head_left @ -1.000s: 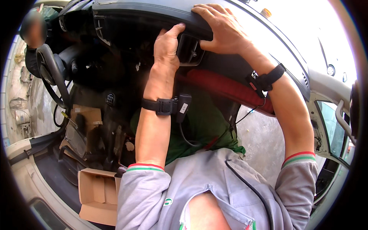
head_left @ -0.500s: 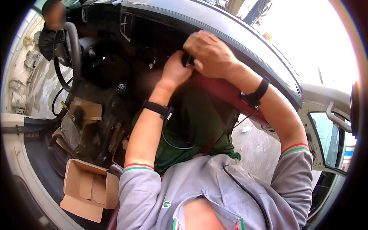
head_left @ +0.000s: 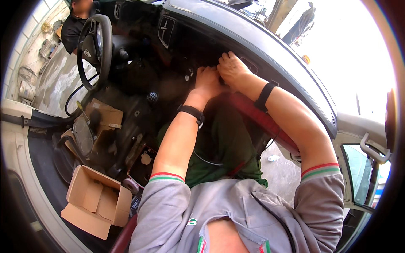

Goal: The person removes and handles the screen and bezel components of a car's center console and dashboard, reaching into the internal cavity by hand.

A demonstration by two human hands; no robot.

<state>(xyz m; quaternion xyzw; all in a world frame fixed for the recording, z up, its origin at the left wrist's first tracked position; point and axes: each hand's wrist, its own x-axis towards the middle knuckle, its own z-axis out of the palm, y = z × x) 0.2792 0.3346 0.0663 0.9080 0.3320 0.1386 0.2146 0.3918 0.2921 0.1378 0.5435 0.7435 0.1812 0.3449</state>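
Both of my hands meet at the dark opening in the dashboard (head_left: 190,49), in front of the passenger seat. My left hand (head_left: 208,82) is closed, its fingers curled in shadow; whatever it grips is hidden. Right beside it, my right hand (head_left: 233,71) bends its fingers down toward the dashboard's inner edge, and what lies under them cannot be made out. Just below the hands is a dark red panel (head_left: 257,111). A black strap (head_left: 193,111) circles my left wrist and another black strap (head_left: 265,96) my right.
To the left are the steering wheel (head_left: 105,50) and the gear knob (head_left: 152,97). An open cardboard box (head_left: 90,225) sits at lower left, near flattened cardboard (head_left: 107,114) and a yellow-handled tool (head_left: 80,105). Another person (head_left: 69,31) stands beyond the driver's side. The open door (head_left: 358,168) is at right.
The view has shifted, so the cab appears farther right and lower. My right hand has come down beside my left; the dark piece seen between them earlier is now hidden.
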